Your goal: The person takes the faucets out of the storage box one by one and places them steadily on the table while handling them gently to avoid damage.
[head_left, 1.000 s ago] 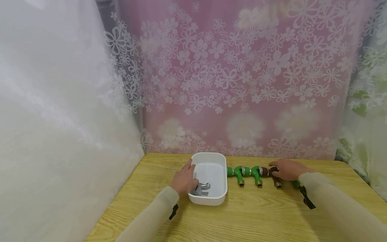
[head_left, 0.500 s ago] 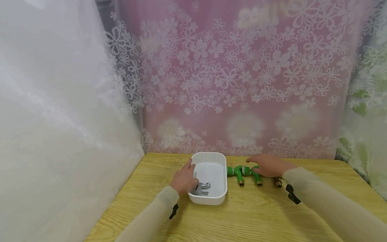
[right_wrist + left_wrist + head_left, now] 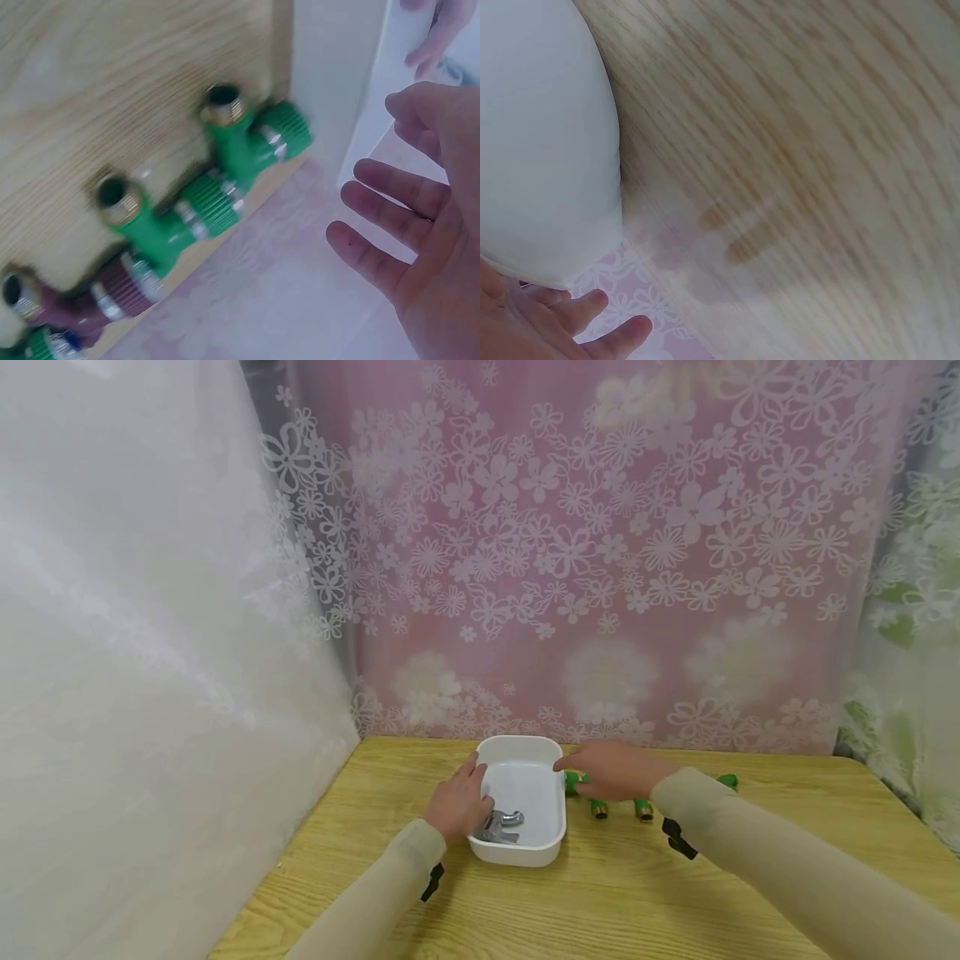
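My left hand [image 3: 455, 802] rests on the left rim of a white plastic basin [image 3: 517, 857], fingers relaxed along it and thumb toward the inside. In the left wrist view its fingers are loosely extended beyond the basin wall. Small chrome faucets or fittings [image 3: 502, 833] lie at the near end inside; their exact number is unclear. My right hand [image 3: 622, 771] hovers at the basin's right side with fingers extended, holding nothing. Beneath and beside it runs a row of plastic taps: green taps [image 3: 161, 232] and a maroon tap [image 3: 79, 311], all with brass threaded outlets.
The wood-grain table [image 3: 600, 902] carries everything. A pink floral curtain [image 3: 600, 568] hangs behind its far edge, and a white sheet [image 3: 150, 652] hangs on the left. Another green piece [image 3: 727, 781] shows beyond the right sleeve.
My right hand has moved left above the row of taps, from the maroon one to the basin's right rim. My left hand and the basin have stayed in place.
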A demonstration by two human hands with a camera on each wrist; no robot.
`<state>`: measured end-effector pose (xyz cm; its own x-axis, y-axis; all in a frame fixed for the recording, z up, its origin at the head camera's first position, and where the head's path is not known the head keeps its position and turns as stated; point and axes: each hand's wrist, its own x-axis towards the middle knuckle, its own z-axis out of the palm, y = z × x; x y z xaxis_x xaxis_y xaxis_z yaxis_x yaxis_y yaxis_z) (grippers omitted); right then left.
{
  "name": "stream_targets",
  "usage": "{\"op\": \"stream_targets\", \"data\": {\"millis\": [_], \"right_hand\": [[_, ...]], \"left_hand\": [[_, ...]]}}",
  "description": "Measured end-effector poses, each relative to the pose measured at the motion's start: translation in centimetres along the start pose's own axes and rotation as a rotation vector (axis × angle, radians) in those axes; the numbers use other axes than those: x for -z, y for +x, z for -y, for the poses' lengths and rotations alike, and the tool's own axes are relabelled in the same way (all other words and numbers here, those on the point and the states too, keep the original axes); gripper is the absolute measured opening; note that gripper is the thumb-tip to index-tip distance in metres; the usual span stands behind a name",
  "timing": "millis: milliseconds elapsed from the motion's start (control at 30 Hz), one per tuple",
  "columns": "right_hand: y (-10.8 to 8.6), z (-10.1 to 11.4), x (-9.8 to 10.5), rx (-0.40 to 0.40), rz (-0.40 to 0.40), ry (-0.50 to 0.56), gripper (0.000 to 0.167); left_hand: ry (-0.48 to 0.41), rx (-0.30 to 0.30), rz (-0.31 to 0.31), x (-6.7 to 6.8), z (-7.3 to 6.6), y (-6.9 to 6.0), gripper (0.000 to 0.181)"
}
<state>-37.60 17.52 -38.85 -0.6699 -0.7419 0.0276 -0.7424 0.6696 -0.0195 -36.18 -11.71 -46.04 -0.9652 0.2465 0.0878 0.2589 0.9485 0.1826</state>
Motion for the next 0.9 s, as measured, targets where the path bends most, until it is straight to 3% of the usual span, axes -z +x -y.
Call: {"op": "stream_targets", "data": {"millis": [333, 700, 900], "right_hand": [[3.1, 3.9, 0.3, 0.040, 0.119, -0.018, 0.041], [5.1, 5.7, 0.0, 0.102, 0.175, -0.014, 0.044], [6.0, 6.5, -0.2, 0.119, 0.261, 0.020, 0.050]], "left_hand": [[0.021, -0.008, 0.005, 0.2, 0.3, 0.1, 0.056], [0.038, -0.016, -0.022, -0.2, 0.4, 0.1, 0.054], [0.052, -0.036, -0.029, 0.1, 0.3, 0.0, 0.052]]}}
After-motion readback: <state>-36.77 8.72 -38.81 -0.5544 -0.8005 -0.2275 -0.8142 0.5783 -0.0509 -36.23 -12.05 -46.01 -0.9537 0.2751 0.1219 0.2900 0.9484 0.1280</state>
